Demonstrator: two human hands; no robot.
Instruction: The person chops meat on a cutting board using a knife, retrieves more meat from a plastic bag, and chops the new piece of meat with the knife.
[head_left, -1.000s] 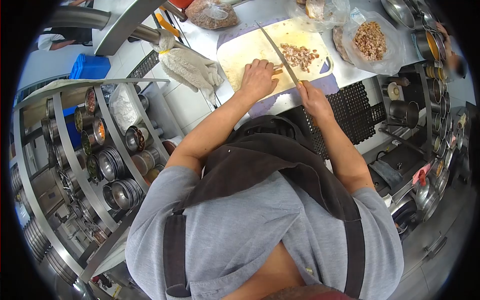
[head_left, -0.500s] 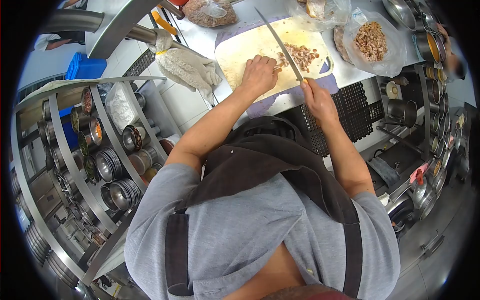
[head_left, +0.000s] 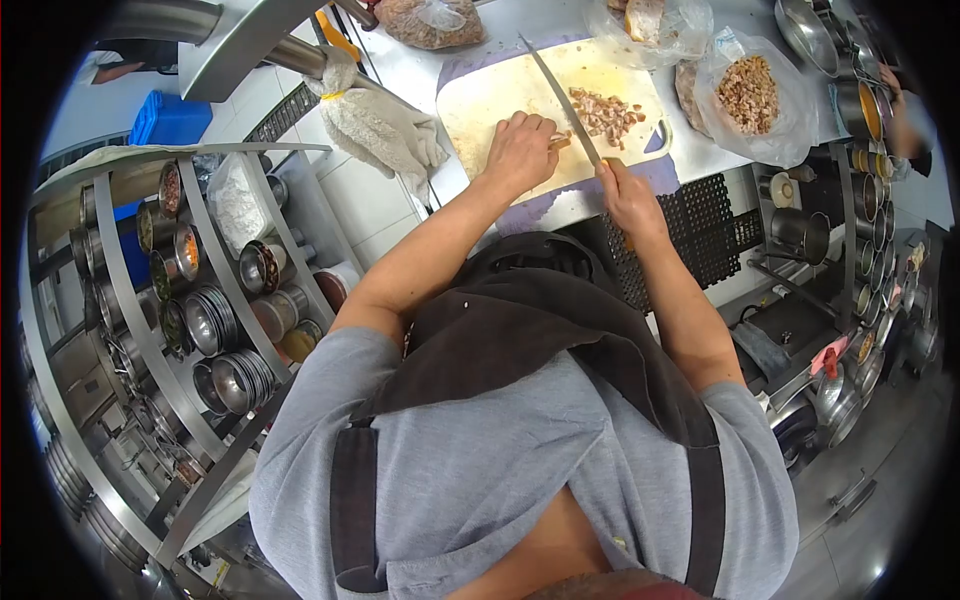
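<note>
My right hand (head_left: pixel 632 203) is wrapped around the handle of a long kitchen knife (head_left: pixel 562 98), whose blade slants up and left across a pale cutting board (head_left: pixel 470 112). My left hand (head_left: pixel 522 152) rests on the board with curled fingers, holding a small piece of meat (head_left: pixel 562 138) that shows at its fingertips, just left of the blade. Most of that piece is hidden by the fingers. Chopped meat (head_left: pixel 608 118) lies loosely spread on the blade's right side.
A plastic bag of diced meat (head_left: pixel 748 97) stands right of the board; a bag with larger chunks (head_left: pixel 645 20) is behind it. Another filled bag (head_left: pixel 432 20) lies at the back left. A towel (head_left: pixel 378 125) hangs left. Bowls (head_left: pixel 240 382) fill a shelf. Another person's arm shows at far right.
The knife has come back toward me and slightly left, so its blade now lies between my left hand and the chopped pile. My left hand has barely moved. The whole view has shifted a little.
</note>
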